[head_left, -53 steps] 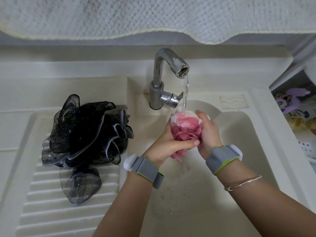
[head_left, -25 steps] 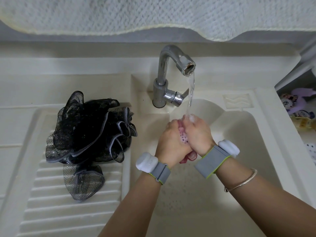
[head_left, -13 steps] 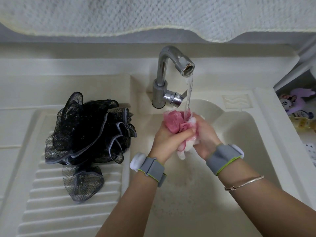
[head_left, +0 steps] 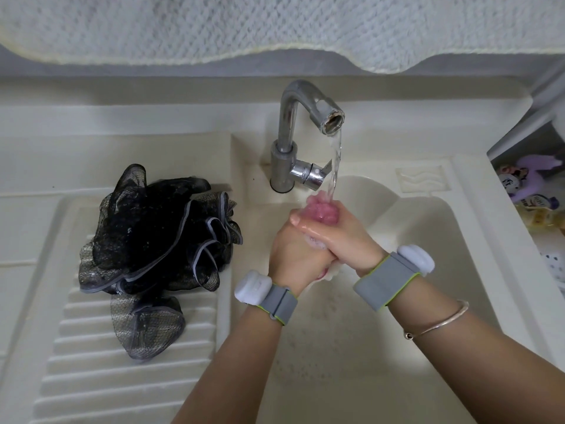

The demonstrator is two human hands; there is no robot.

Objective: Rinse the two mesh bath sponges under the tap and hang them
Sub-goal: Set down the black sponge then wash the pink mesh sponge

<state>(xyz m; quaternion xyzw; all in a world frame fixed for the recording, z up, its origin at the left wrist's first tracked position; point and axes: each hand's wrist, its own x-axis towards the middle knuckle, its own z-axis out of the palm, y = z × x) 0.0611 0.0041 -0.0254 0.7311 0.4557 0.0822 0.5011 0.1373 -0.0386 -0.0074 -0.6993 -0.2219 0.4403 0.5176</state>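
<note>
A pink mesh sponge (head_left: 322, 209) is squeezed between both hands over the sink basin, right under the running water from the chrome tap (head_left: 293, 142). My left hand (head_left: 293, 255) wraps it from the left and my right hand (head_left: 345, 237) clasps over it from the right. Only the sponge's top and a pale bit below the hands show. The black mesh sponge with grey trim (head_left: 153, 246) lies loose on the ribbed drainboard (head_left: 91, 362) to the left, untouched.
The cream sink (head_left: 458, 270) has a raised rim all round. A white towel (head_left: 275, 26) hangs overhead along the back. At the far right, a shelf holds a purple toy (head_left: 529, 182) and small bottles.
The hands have closed tight round the pink sponge again, squeezing it under the stream; half a second ago more of it puffed out above my left hand.
</note>
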